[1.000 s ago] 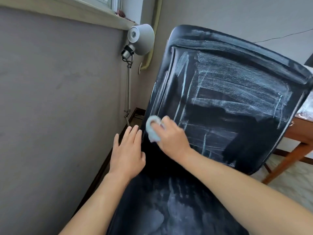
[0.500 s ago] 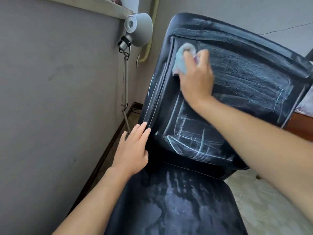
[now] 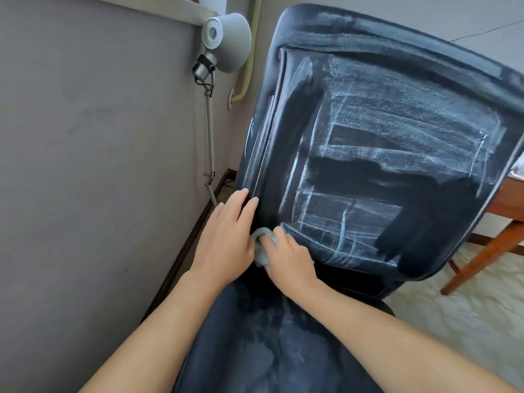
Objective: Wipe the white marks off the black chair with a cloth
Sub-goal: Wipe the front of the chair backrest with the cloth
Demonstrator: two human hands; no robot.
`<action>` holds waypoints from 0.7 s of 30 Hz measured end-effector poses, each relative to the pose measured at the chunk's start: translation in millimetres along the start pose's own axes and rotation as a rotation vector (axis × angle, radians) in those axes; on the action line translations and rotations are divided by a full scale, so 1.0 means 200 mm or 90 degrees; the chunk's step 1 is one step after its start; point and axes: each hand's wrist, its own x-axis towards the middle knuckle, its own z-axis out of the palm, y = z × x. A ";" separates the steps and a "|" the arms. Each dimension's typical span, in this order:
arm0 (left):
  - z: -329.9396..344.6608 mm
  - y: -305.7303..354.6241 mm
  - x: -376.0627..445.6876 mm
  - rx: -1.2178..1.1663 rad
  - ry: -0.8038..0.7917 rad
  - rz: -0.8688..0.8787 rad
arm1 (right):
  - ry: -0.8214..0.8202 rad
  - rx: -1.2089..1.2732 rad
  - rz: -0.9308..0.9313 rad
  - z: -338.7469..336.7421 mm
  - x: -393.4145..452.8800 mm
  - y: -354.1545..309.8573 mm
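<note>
The right hand [image 3: 289, 262] has its grip clenched around a small pale blue cloth [image 3: 262, 249], pressing it against the bottom left corner of the black chair's [image 3: 397, 154] backrest, just above the gap where backrest meets seat. Half a second ago this hand and the cloth were high up at the top left corner of the backrest; they are now down at its lowest edge, close to where they were a second ago. Only a bunched part of the cloth shows between the two hands; the rest is hidden under the right palm.

The left hand [image 3: 226, 236] lies just beside the cloth, its grip released, fingers straight and flat against the left edge of the backrest frame. It has moved slightly farther up and in than before, so the two hands now almost touch.

White marks [image 3: 382, 131] cover most of the backrest as scratchy lines and smears, with a darker cleaned band across the middle and a dark strip down the left side. The seat [image 3: 269, 350] near the viewer carries pale smudges.

To the left, a grey lamp [image 3: 226, 41] on a jointed arm stands by the wall [image 3: 99, 137]. At far right, a wooden desk [image 3: 504, 222] is partly hidden behind the chair.
</note>
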 end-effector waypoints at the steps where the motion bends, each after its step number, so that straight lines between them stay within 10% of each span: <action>1: 0.00 0.00 0.03 0.031 0.012 0.020 | 0.011 0.021 -0.005 -0.05 0.00 0.01; 21: 0.21 0.08 0.41 0.111 0.132 0.061 | 0.263 -0.033 0.065 -1.11 1.17 0.44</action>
